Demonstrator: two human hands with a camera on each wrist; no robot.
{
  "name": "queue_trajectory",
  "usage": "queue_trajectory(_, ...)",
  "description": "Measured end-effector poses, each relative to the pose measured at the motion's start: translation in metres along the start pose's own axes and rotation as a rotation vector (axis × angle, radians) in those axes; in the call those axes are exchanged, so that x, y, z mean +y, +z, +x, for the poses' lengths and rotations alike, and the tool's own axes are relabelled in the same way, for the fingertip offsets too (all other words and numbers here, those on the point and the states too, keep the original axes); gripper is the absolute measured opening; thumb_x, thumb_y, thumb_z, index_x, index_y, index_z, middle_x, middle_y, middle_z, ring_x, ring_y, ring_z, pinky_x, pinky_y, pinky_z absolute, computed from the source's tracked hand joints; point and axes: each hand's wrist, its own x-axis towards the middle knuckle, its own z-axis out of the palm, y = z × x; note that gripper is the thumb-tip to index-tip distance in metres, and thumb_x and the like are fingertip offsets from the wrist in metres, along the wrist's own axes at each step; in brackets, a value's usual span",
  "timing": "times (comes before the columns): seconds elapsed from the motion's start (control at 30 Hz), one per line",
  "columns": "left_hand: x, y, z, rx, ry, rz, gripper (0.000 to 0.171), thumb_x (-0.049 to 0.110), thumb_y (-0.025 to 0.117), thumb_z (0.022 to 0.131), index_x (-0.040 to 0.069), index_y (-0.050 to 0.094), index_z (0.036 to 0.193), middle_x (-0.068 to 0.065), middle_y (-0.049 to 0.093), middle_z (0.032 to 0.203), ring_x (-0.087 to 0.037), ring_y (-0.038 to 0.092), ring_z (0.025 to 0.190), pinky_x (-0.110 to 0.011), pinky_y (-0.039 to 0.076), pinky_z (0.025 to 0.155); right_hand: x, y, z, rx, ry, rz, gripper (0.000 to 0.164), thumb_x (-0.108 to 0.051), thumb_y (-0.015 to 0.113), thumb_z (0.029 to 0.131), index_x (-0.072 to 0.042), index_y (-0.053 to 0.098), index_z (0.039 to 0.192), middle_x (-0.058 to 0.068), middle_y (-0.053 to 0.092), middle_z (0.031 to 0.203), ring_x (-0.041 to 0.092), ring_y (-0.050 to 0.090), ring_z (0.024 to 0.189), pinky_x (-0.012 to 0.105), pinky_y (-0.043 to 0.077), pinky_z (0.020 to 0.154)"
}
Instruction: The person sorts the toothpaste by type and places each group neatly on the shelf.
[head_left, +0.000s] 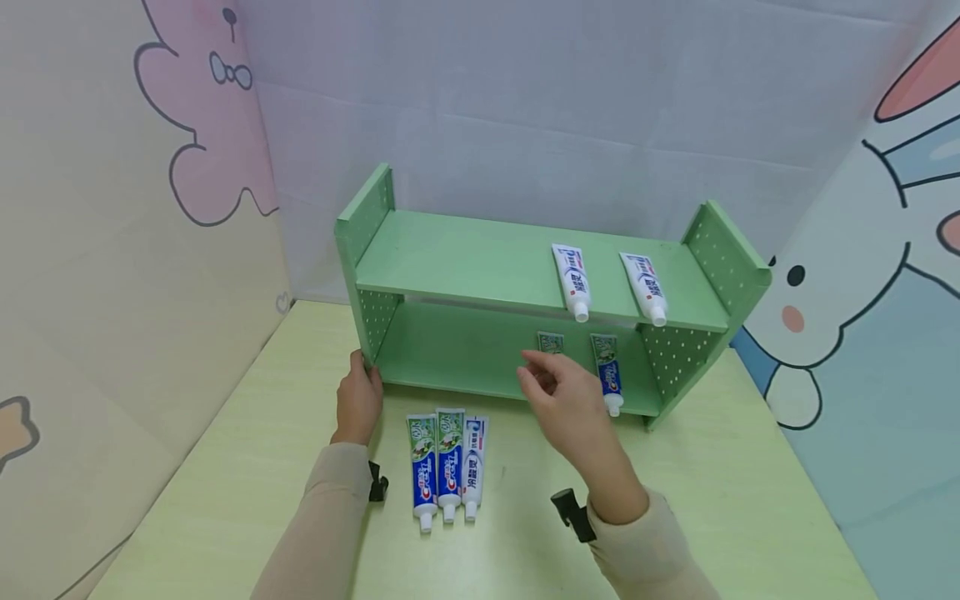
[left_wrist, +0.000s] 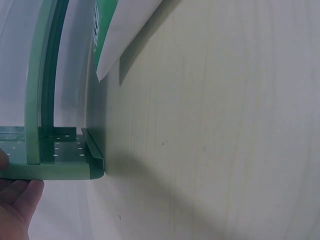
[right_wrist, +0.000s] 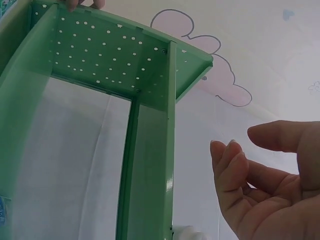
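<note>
A green two-tier shelf (head_left: 480, 258) stands on the table. My left hand (head_left: 358, 404) grips the lower front edge of its left side panel (left_wrist: 65, 171), thumb on one face and fingers on the other. In front of the lower tier hovers my right hand (head_left: 570, 404), empty, with thumb and loosely bent fingers apart. Two white toothpaste tubes (head_left: 572, 282) (head_left: 645, 287) lie on the upper tier, caps forward. On the lower tier lie a green-and-blue Crest toothpaste tube (head_left: 607, 371) and another green-ended tube (head_left: 551, 342), partly hidden by my right hand.
Between my arms, two Crest toothpaste tubes (head_left: 423, 471) (head_left: 450, 462) and one white toothpaste tube (head_left: 473, 467) lie side by side on the pale wooden table (head_left: 247, 500). A white cloth (head_left: 525, 108) hangs behind the shelf; cartoon-printed walls flank both sides.
</note>
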Motion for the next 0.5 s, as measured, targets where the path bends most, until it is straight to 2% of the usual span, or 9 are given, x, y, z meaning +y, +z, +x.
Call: queue_trajectory(0.5,0.000,0.000,0.000,-0.003,-0.003,-0.007,0.032,0.007,0.046,0.102,-0.003,0.039,0.131,-0.037,0.060,0.107,-0.049,0.064,0.088,-0.057,0.049,0.068,0.015,0.024,-0.003,-0.057,0.053,0.002,0.030,-0.014,0.063,0.096,-0.004,0.065,0.124,0.003,0.063,0.095,0.017,0.057,0.082,0.031,0.049,0.064)
